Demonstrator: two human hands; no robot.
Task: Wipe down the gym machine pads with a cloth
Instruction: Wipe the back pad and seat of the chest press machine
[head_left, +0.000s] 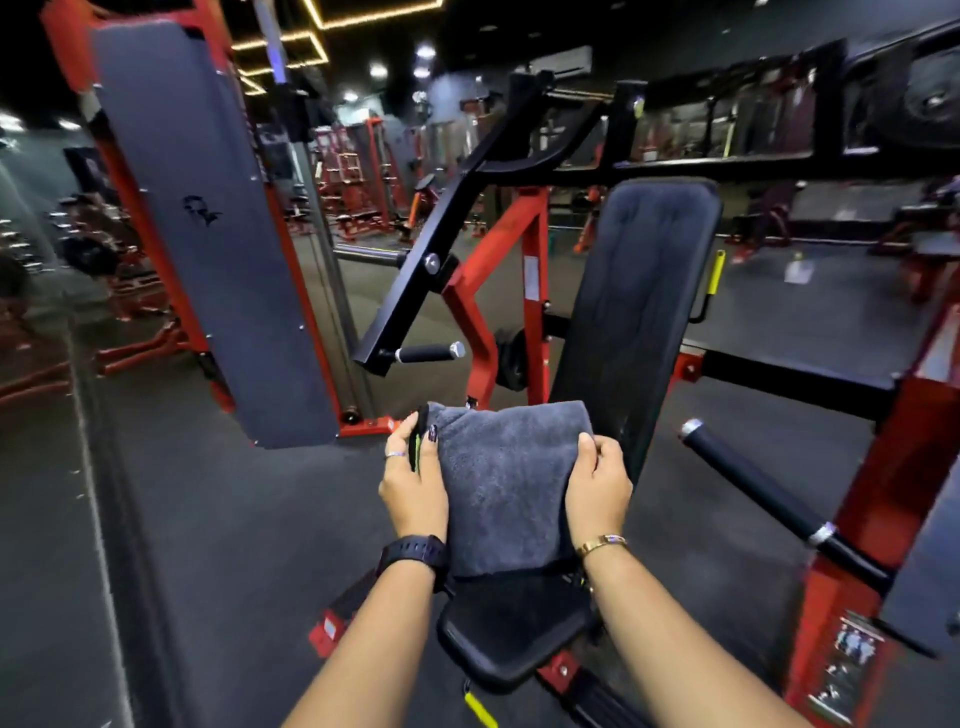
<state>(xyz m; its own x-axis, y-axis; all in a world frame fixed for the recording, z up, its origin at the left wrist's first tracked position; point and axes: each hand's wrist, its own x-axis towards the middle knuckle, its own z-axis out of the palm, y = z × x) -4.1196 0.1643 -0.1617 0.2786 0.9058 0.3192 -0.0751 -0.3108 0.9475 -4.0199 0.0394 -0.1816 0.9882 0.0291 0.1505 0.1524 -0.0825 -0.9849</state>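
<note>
A folded grey cloth is held up in front of me, above the black seat pad of a red and black press machine. My left hand grips the cloth's left edge, where a green and black tag shows between the fingers. My right hand grips the right edge. The tall black back pad stands upright just behind the cloth, tilted slightly back. The cloth hides the rear part of the seat pad.
Black handles stick out on both sides: left handle and right handle. A grey shrouded weight stack on a red frame stands to the left. Dark rubber floor lies around the machine; more red equipment fills the background.
</note>
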